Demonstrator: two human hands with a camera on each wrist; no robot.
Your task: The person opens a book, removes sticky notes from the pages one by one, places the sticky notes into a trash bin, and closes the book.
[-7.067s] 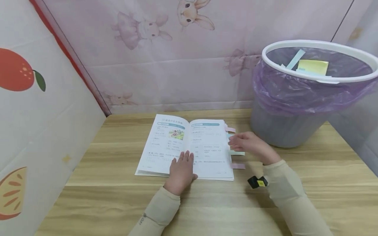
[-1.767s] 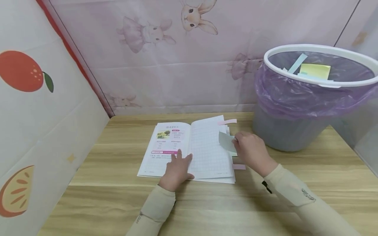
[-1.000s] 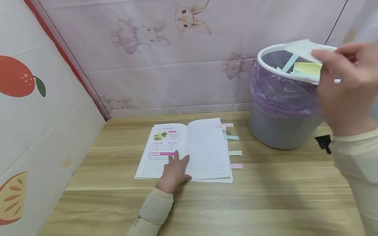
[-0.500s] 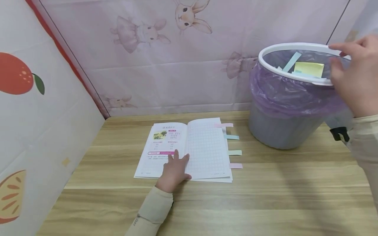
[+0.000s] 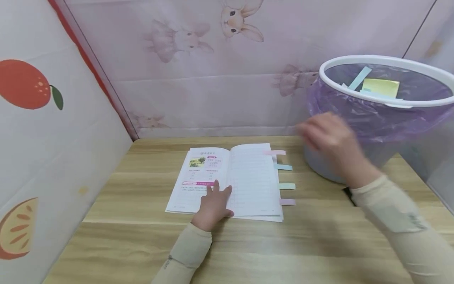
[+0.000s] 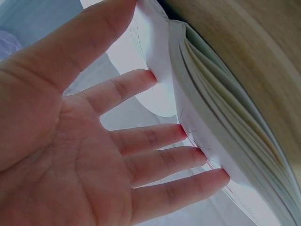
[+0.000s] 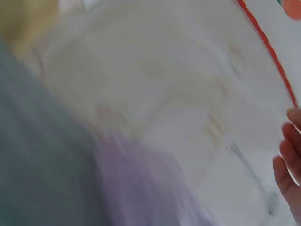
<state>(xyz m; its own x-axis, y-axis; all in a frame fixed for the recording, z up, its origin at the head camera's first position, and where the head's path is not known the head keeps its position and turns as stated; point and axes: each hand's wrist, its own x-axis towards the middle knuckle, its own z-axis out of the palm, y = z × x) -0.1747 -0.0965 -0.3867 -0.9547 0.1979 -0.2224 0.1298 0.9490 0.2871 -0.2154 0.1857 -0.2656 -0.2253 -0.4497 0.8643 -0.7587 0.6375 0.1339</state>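
Note:
An open workbook (image 5: 253, 189) lies on the table, with a picture and pink headings on its left page and a ruled grid on its right. Spread across its lower middle, my left hand (image 5: 212, 203) rests fingertips on the pages; the left wrist view shows the straight fingers (image 6: 160, 165) against the paper. Paper tabs stick out from the right edge: pink (image 5: 274, 152), blue (image 5: 284, 167), green (image 5: 287, 186) and a lower pink one (image 5: 287, 202). My right hand (image 5: 331, 138), blurred, hangs in front of the bin with loosely bent fingers and nothing visible in them.
At the back right stands a grey bin (image 5: 319, 163) lined with a purple bag (image 5: 369, 118) and topped by a white rim. A yellow sticky note (image 5: 381, 87) and a blue strip (image 5: 360, 78) show inside. Fabric walls border the table (image 5: 134, 240).
A page has been turned since the oldest frame. My right hand peeled a pale green sticky note off the page, let it go at the bin, and has come back left toward the book.

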